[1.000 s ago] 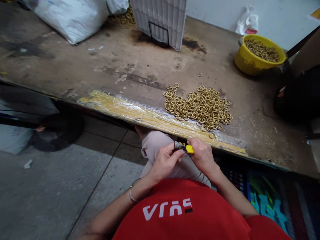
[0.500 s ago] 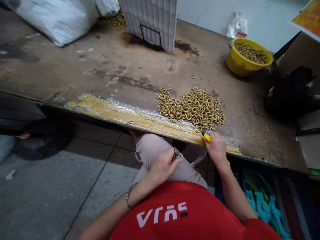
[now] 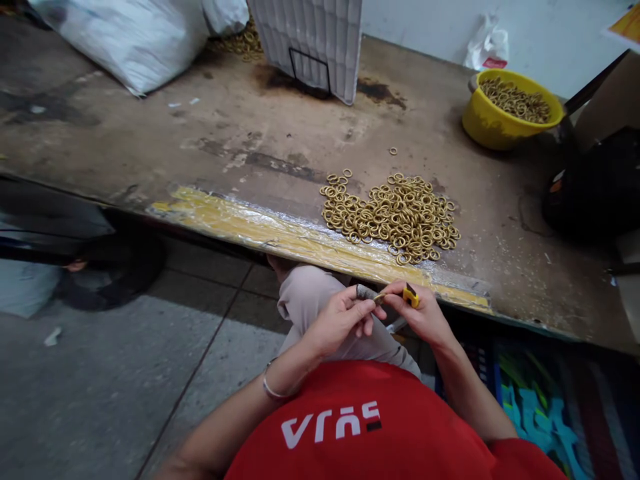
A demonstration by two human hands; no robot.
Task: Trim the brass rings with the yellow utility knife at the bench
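Just in front of my lap, my left hand [image 3: 344, 319] pinches a small brass-coloured ring [image 3: 379, 299] between thumb and fingers. A dark wrap covers one of its fingertips. My right hand [image 3: 424, 315] is closed around a small yellow-and-black cutter [image 3: 411, 296], mostly hidden in the palm. Its thumb and forefinger meet the ring, so both hands touch it. Beyond them, a loose pile of similar rings [image 3: 400, 217] lies near the table's front edge, with one ring [image 3: 393, 151] apart behind it.
The worn table [image 3: 210, 160] has yellow tape [image 3: 260, 230] along its front edge. A yellow basin [image 3: 493, 123] full of rings stands at the back right. A grey ribbed panel [image 3: 310, 40] and a white sack [image 3: 135, 43] are at the back. Turquoise pieces [image 3: 537, 413] lie low at right.
My right hand has moved left from the table edge with the cutter and met my left hand at the ring. My left hand has risen slightly. The view has shifted a little.
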